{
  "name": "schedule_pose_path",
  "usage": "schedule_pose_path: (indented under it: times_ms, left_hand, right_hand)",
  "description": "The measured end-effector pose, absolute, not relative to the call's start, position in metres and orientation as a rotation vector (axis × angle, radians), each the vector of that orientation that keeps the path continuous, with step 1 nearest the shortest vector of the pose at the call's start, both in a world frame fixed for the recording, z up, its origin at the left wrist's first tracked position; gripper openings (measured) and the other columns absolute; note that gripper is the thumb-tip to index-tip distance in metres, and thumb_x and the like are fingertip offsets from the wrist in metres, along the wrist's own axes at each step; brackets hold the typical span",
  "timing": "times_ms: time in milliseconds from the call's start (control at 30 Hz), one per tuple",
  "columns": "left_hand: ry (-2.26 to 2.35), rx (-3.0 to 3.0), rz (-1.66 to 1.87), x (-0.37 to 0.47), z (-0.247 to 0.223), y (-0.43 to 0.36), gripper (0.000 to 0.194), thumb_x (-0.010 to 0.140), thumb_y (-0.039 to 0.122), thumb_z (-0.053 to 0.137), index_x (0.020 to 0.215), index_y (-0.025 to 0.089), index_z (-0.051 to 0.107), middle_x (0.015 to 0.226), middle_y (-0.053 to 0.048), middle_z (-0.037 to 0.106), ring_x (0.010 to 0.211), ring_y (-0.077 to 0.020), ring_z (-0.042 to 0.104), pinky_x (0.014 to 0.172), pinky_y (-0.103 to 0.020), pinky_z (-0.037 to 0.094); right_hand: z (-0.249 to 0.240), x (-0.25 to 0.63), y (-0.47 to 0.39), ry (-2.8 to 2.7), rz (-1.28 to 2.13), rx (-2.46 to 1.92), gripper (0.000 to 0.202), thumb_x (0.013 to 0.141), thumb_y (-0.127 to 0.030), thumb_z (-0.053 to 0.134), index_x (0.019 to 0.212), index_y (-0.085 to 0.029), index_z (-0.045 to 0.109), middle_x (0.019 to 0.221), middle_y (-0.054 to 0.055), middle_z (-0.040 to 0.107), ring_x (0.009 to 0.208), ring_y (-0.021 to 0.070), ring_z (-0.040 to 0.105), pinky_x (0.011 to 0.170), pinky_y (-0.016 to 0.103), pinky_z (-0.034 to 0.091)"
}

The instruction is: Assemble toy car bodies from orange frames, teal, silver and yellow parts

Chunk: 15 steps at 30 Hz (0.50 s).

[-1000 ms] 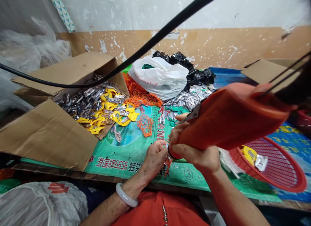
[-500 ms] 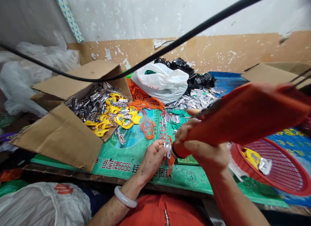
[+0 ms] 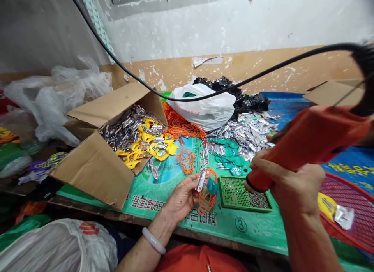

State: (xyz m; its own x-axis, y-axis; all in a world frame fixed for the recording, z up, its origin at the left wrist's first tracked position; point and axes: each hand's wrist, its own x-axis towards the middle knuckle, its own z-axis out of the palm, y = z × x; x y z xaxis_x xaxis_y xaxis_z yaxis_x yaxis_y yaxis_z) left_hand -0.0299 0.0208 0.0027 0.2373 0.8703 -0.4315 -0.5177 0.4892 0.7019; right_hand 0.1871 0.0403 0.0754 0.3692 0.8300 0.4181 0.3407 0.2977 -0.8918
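Note:
My left hand (image 3: 181,196) pinches an orange lattice-like plastic part (image 3: 208,200) with a shiny silver piece (image 3: 201,182) on it, above the green table covering. My right hand (image 3: 295,182) is wrapped round a red corded electric screwdriver (image 3: 312,137). The tool's front end is over a green perforated tray (image 3: 233,190), where small metal screws (image 3: 259,200) lie heaped at the right; its bit is hidden. Just beyond my left hand lies another orange lattice part (image 3: 186,161) on the table.
An open cardboard box (image 3: 96,168) at the left spills silver and yellow pieces (image 3: 138,145). A white plastic bag (image 3: 203,112) and a silver pile (image 3: 254,133) lie behind. At the right stands a red basket (image 3: 347,186). A black cable (image 3: 248,83) hangs across the view.
The screwdriver has moved right, from the orange part to above the screw tray. My left hand has turned the orange part so its face shows. The view has shifted, showing more of the tray.

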Motion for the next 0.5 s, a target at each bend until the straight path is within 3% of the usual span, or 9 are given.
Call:
schedule_pose_path:
  times_ms: [67, 133, 233, 300, 433, 500]
  left_hand:
    - [0.890, 0.424, 1.003, -0.029, 0.002, 0.020, 0.039, 0.069, 0.016, 0.069, 0.107, 0.018, 0.060, 0.071, 0.002, 0.063, 0.052, -0.0066, 0.053, 0.048, -0.016, 0.038]
    - [0.878, 0.380, 0.981, -0.029, 0.002, 0.020, 0.042, 0.067, 0.012, 0.068, 0.107, 0.019, 0.060, 0.066, 0.004, 0.062, 0.045, -0.0051, 0.048, 0.045, -0.016, 0.034]
    - [0.853, 0.345, 0.930, -0.030, 0.001, 0.019, 0.031, 0.063, 0.009, 0.069, 0.093, 0.015, 0.065, 0.062, 0.004, 0.060, 0.041, -0.0043, 0.044, 0.043, -0.017, 0.032]
    - [0.830, 0.332, 0.918, -0.030, 0.001, 0.018, 0.023, 0.061, 0.009, 0.071, 0.083, 0.012, 0.066, 0.062, 0.002, 0.061, 0.045, -0.0071, 0.050, 0.047, -0.019, 0.038]
    - [0.761, 0.265, 0.902, -0.033, 0.000, 0.021, 0.018, 0.063, 0.018, 0.074, 0.079, 0.013, 0.067, 0.072, -0.003, 0.065, 0.061, -0.0149, 0.061, 0.063, -0.027, 0.047]
    - [0.736, 0.241, 0.917, -0.035, 0.000, 0.022, 0.019, 0.067, 0.025, 0.075, 0.081, 0.014, 0.067, 0.072, -0.004, 0.066, 0.059, -0.0147, 0.060, 0.061, -0.027, 0.045]
  right_hand:
    - [0.077, 0.190, 0.040, -1.189, 0.389, -1.482, 0.038, 0.061, -0.050, 0.077, 0.079, -0.018, 0.068, 0.072, 0.003, 0.064, 0.062, 0.0207, 0.060, 0.059, 0.037, 0.048]
    - [0.082, 0.189, 0.035, -1.221, 0.207, -1.600, 0.051, 0.065, -0.054, 0.073, 0.101, -0.018, 0.067, 0.086, 0.008, 0.066, 0.073, 0.0269, 0.062, 0.063, 0.043, 0.049]
    - [0.081, 0.179, 0.017, -1.381, -0.301, -1.496, 0.081, 0.073, -0.040, 0.071, 0.143, -0.019, 0.036, 0.126, 0.019, 0.051, 0.114, 0.0409, 0.051, 0.087, 0.055, 0.045]
    - [0.072, 0.171, 0.005, -1.594, -0.438, -1.305, 0.083, 0.075, -0.027, 0.069, 0.147, -0.024, 0.028, 0.134, 0.018, 0.043, 0.127, 0.0422, 0.038, 0.098, 0.058, 0.037]
    - [0.041, 0.155, -0.002, -2.191, 0.134, -1.034, 0.063, 0.077, -0.024, 0.060, 0.137, -0.028, 0.041, 0.129, 0.011, 0.050, 0.124, 0.0337, 0.045, 0.097, 0.053, 0.044]
    - [0.028, 0.147, 0.005, -2.302, 0.397, -1.023, 0.057, 0.079, -0.030, 0.062, 0.133, -0.027, 0.046, 0.126, 0.011, 0.056, 0.115, 0.0293, 0.054, 0.090, 0.045, 0.052]
